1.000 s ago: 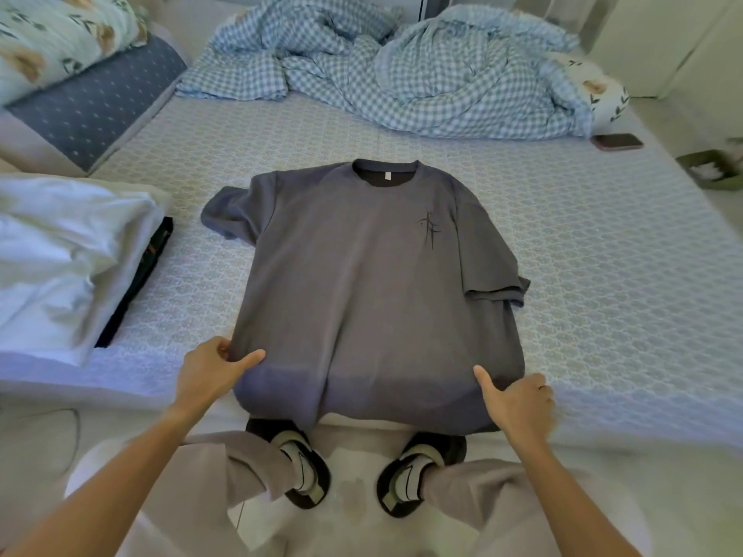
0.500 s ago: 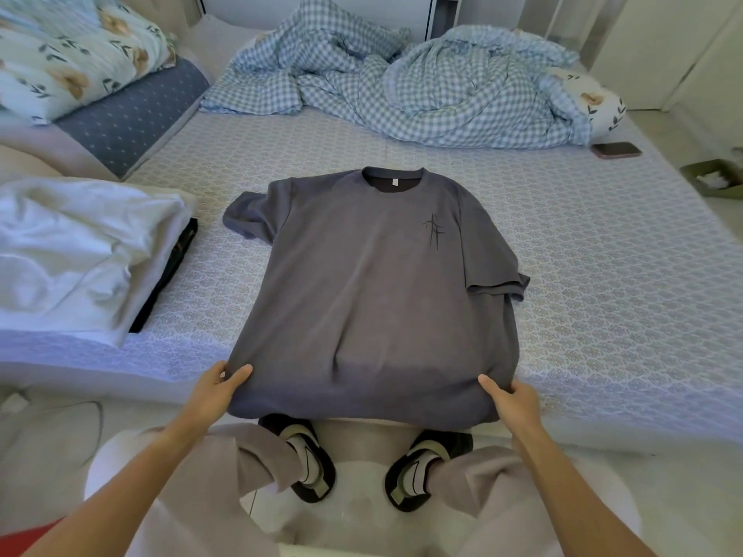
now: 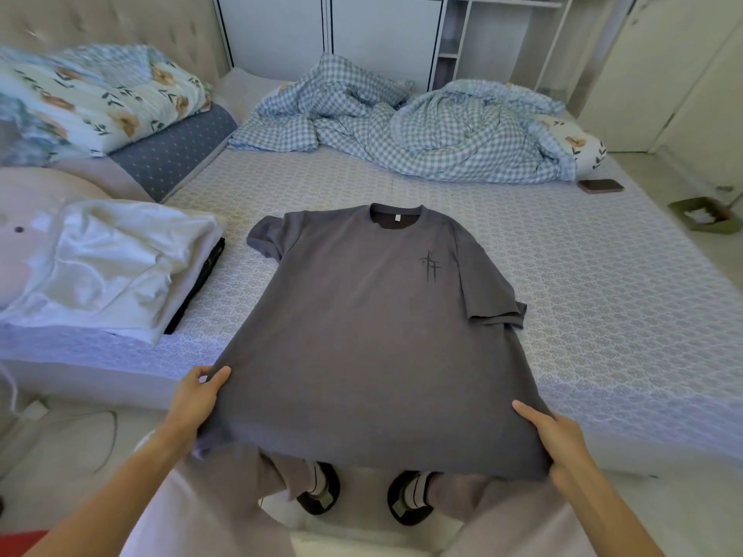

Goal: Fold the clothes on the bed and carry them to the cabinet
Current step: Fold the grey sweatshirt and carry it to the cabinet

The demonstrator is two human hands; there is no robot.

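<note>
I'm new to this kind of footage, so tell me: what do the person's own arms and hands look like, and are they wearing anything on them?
Both forearms are bare, with no sleeve in view. The left hand and the right hand are bare too: no gloves, and no ring, watch or bracelet shows. Nothing else is worn on them.

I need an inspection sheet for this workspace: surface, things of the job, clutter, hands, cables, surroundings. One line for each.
Surface: bed with a patterned cover, bare in the middle.
Job's things: grey T-shirt laid flat, front up, its hem hanging over the near edge; white and dark clothes pile at the left.
Clutter: crumpled checked duvet at the far side; phone by the right edge; floral pillows at the far left.
Hands: left hand and right hand each grip a hem corner.
Cables: thin cable on the floor, left.
Surroundings: white cabinet behind the bed; small box on the floor, right.
</note>
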